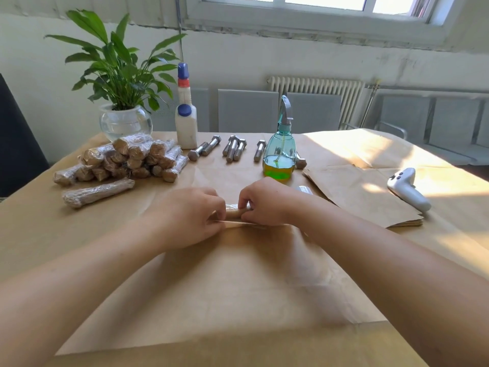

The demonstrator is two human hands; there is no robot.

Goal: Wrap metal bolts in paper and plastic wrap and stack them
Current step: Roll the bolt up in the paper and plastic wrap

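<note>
Both hands, left hand (189, 217) and right hand (266, 203), pinching paper-wrapped bolt (234, 213), no legible labels

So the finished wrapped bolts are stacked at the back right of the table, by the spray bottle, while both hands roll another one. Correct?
Not quite. The head view shows the stack of wrapped bolts at the back left, by the potted plant, not by the spray bottle. The left hand and right hand do grip another paper-wrapped bolt.
</note>
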